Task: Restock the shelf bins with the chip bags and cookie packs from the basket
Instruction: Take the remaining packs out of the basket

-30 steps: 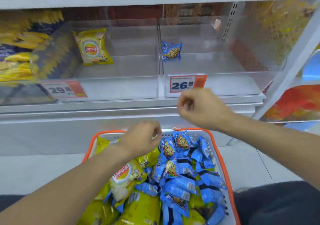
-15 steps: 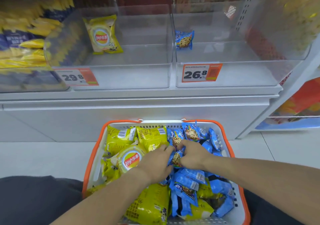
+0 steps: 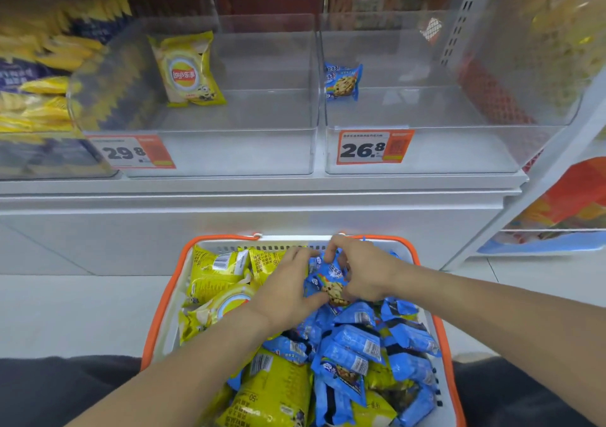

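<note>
Head view: both hands down in the orange-rimmed basket (image 3: 164, 308), meeting over one blue cookie pack (image 3: 331, 282) near the far rim. Left hand (image 3: 285, 292) laid on the pack's left side, fingers fairly straight, thumb pressed under its lower edge. Right hand (image 3: 364, 272) curled over the pack's right side, fingers (image 3: 334, 246) bent round its top edge and pinching it. More blue cookie packs (image 3: 357, 348) heaped along the right half of the basket; yellow chip bags (image 3: 213, 272) filling the left half and near end. Above, on the shelf, two clear bins: left bin (image 3: 262, 151) with one yellow chip bag (image 3: 187, 72) standing at the back, right bin (image 3: 459, 151) with one cookie pack (image 3: 342, 82) upright at its back left corner. Price tags (image 3: 373, 147) on both bin fronts.
</note>
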